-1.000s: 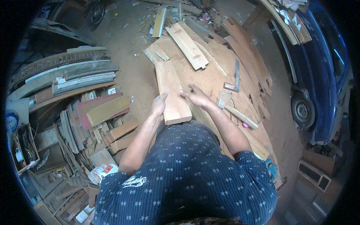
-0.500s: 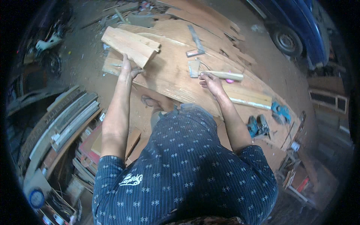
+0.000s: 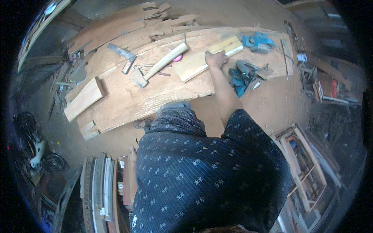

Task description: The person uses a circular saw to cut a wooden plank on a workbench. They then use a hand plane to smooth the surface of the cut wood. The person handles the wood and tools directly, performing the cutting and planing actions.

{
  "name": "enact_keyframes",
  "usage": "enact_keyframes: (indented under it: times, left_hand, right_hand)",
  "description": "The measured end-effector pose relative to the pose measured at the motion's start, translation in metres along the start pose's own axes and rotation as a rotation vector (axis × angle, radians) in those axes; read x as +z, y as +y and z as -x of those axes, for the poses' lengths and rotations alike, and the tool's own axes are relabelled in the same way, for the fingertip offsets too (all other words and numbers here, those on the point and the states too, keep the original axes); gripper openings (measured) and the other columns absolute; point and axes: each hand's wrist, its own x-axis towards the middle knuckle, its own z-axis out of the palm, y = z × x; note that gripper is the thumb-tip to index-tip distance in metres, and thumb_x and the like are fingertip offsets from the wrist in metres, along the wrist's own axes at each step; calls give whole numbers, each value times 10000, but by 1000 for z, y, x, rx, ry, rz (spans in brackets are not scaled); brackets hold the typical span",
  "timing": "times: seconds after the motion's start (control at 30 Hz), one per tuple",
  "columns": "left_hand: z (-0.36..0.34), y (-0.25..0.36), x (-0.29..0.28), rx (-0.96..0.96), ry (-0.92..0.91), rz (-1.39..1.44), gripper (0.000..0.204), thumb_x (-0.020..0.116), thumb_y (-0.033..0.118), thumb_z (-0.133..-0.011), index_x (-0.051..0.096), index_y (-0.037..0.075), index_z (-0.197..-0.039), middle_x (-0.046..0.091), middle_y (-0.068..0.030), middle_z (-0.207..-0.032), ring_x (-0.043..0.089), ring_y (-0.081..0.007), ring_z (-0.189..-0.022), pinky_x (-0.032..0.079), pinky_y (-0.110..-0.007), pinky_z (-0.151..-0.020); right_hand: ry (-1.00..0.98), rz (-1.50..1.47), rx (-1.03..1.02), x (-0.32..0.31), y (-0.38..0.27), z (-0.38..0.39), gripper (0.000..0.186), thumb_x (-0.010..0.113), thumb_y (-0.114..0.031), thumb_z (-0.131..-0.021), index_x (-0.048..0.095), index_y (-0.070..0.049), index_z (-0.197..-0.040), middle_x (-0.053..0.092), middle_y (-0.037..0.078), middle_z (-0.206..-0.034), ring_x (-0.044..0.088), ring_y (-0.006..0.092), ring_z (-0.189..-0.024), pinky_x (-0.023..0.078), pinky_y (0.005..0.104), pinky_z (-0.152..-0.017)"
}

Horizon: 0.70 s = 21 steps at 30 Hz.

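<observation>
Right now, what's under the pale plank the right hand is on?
The pale plank lies flat on the big worn board that serves as the worktop. The right hand rests on its top edge. Anything directly beneath the plank is covered.

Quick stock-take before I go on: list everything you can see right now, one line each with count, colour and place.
Workbench top: one, pale brown wood, across the upper middle.
Flat board: one, light yellow wood, on the bench under the right hand.
Short plank: one, light wood, at the bench's left end.
Mallet-like tool: one, pale handle with a grey head, left of the flat board.
Metal square: one, grey, upper left of the bench.
Power tools: about two, blue, at the bench's right end.
Stacked boards: several, grey and brown, on the floor lower left.
Wooden frames: several, brown, on the floor lower right.
Right hand: one, resting on the flat board; grip unclear.
Left hand: not in view.
</observation>
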Motion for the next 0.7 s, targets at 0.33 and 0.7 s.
enact_keyframes:
  times: [0.33,0.7]
  left_hand:
    - [12,62,-10,188,77,110,835,517,638,-1008,394,4,-1536,511,-225,-1483,604,-336,-1241,513,-457,-980]
    - [41,146,33,455,13,55,711,554,526,-1037,476,-30,-1474,618,-197,-1382,643,-303,-1193,520,-425,-976]
  right_hand:
    - [-281,-716,599,30,18,18,979,945,-359,-662,505,149,-1374,600,291,-1367,598,361,-1257,503,406,-1065]
    - [-450,-1509,298,24,58,25,798,647,-517,-835,483,-48,-1459,575,158,-1388,545,356,-1278,452,513,-1092]
